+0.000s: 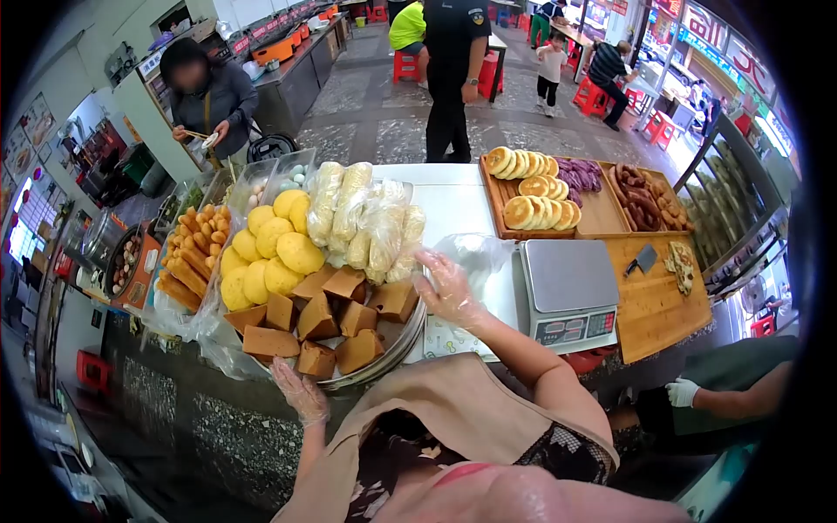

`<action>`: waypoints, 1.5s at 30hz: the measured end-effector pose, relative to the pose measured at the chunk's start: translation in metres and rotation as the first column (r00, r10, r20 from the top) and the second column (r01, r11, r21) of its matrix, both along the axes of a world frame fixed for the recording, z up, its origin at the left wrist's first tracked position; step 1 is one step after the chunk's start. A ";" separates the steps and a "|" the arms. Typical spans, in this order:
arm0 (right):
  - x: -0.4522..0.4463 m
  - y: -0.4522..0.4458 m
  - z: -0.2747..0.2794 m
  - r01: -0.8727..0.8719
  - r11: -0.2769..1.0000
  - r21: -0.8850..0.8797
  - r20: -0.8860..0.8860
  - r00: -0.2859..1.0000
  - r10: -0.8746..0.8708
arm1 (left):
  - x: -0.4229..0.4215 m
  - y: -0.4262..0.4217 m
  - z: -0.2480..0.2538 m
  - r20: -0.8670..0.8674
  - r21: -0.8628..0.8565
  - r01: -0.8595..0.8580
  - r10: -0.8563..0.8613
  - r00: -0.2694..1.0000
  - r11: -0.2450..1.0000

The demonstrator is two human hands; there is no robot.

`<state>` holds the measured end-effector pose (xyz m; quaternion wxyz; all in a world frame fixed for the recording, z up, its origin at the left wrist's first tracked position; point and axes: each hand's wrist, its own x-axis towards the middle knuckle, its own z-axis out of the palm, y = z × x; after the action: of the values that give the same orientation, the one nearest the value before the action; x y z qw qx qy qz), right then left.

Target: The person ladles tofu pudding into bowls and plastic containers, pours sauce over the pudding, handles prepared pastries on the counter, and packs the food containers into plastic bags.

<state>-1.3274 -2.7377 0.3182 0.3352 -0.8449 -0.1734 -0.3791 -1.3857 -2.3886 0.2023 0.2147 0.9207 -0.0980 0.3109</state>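
Observation:
My left hand (301,394), in a clear plastic glove, is at the near rim of a round metal tray (397,359), its fingers stretched out beside the brown cake blocks (316,317). My right hand (448,289), gloved the same way, is at the tray's right side with fingers apart, close to the pale food in clear plastic bags (384,231). Whether its fingertips touch the bags or the rim I cannot tell. Round yellow buns (271,235) are heaped behind the brown blocks. Neither hand visibly holds anything.
Fried dough sticks (187,261) lie left of the tray. A digital scale (568,288) stands to the right, near a plastic bag (471,255). Beyond are flat round cakes (532,212), sausages (636,196) and a cleaver (642,260) on a wooden board. Several people are around.

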 end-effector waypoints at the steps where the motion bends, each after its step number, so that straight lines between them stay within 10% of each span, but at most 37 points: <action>1: -0.001 -0.007 -0.006 -0.025 0.997 0.068 -0.080 0.996 0.031 | 0.002 0.000 -0.001 -0.003 0.000 -0.011 0.011 1.000 1.000; 7: 0.007 -0.001 -0.007 -0.129 0.984 0.122 -0.148 0.978 0.147 | -0.004 0.002 0.011 -0.108 0.004 -0.065 0.065 0.992 0.998; 14: 0.005 0.130 0.033 -0.128 0.800 0.587 -0.255 0.908 0.333 | -0.044 0.064 -0.007 -0.331 0.187 0.064 0.001 0.944 0.980; 19: -0.014 0.249 0.047 -0.200 0.811 0.549 -0.195 0.914 0.357 | -0.075 0.216 -0.049 -0.412 0.041 -0.395 0.375 0.830 0.918; 23: -0.013 0.378 0.041 -0.036 0.598 0.800 -0.216 0.914 0.343 | -0.088 0.370 -0.068 -0.430 0.068 -0.450 0.433 0.792 0.891; 29: 0.040 0.596 0.042 -0.214 0.791 0.573 -0.400 0.769 0.498 | -0.029 0.545 -0.016 -0.261 -0.009 -0.526 0.506 0.822 0.851; 35: 0.171 0.761 0.017 -0.119 0.523 0.844 -0.291 0.718 0.632 | 0.061 0.742 -0.013 -0.123 -0.042 -0.616 0.608 0.785 0.787; 40: 0.312 0.978 -0.049 -0.051 0.503 0.863 -0.401 0.535 0.743 | 0.045 0.897 -0.026 -0.352 0.182 -0.797 0.795 0.494 0.576; 45: 0.322 1.282 -0.034 -0.476 0.361 0.802 -0.453 -0.091 0.887 | -0.038 0.998 -0.035 -0.439 0.232 -0.967 0.898 -0.011 0.102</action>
<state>-1.0056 -1.4554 0.2847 0.6744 -0.5809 -0.3103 0.3339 -1.4238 -1.3905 0.1673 0.0314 0.7715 0.6198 0.1400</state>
